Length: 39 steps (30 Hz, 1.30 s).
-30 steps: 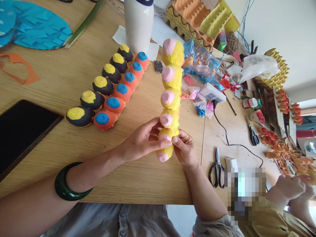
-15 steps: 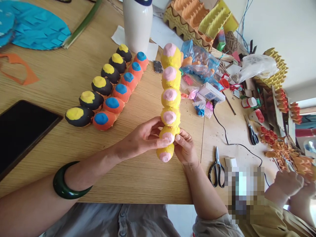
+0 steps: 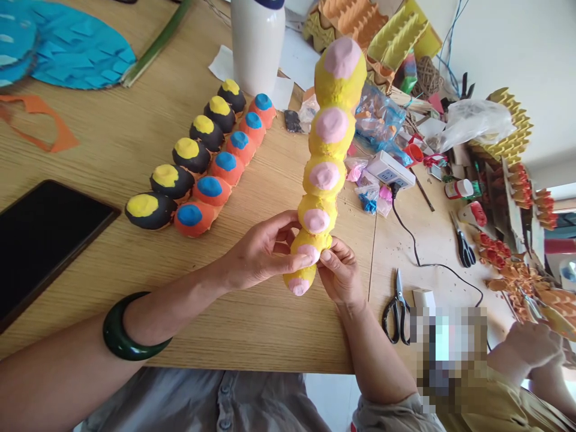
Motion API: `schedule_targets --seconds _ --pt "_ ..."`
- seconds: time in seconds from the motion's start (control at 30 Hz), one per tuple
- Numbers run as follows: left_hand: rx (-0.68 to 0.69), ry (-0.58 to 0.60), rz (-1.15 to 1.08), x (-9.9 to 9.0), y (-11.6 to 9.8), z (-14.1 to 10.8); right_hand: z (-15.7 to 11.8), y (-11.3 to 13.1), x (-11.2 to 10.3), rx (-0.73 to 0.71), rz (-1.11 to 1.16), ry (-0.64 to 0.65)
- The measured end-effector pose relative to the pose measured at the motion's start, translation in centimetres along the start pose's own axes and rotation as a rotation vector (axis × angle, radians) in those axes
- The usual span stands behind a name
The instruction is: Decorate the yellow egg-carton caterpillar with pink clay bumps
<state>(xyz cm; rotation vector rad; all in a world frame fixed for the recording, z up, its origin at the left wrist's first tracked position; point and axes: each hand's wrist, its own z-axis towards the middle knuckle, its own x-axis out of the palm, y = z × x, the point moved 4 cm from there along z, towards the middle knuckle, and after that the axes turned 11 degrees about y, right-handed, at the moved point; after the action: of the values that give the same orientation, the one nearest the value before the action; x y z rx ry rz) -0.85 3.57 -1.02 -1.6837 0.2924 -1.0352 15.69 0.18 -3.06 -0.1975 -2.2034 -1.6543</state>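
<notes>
Yellow egg-carton strip with pink caps (image 3: 325,176), upright right of frame centre, lower end clamped between left fingers (image 3: 309,260) and right fingers (image 3: 326,257). Black-and-orange strips (image 3: 210,186) on worktop (image 3: 243,327), left of centre.

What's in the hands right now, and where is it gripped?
Both the left hand and right hand hold the yellow-and-pink bumpy strip near its lower end.
</notes>
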Motion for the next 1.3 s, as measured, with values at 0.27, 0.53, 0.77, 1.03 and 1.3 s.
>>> schedule_targets --seconds 0.27,0.53,0.77,1.03,1.3 --pt "0.019 -0.015 0.042 -0.41 0.35 0.14 0.02 0.01 0.14 0.022 0.011 -0.014" --pt "0.006 0.035 0.011 -0.06 0.23 0.09 0.02 -0.14 0.13 0.010 -0.005 -0.012" --pt "0.057 0.023 -0.051 -0.31 0.24 0.32 -0.01 -0.12 0.08 0.014 0.029 -0.003" --pt "0.053 0.072 -0.055 -0.27 -0.23 0.12 0.14 -0.14 -0.20 0.015 0.065 -0.012" --pt "0.027 0.097 -0.160 -0.08 0.27 0.36 0.14 -0.21 -0.43 0.039 0.097 -0.010"
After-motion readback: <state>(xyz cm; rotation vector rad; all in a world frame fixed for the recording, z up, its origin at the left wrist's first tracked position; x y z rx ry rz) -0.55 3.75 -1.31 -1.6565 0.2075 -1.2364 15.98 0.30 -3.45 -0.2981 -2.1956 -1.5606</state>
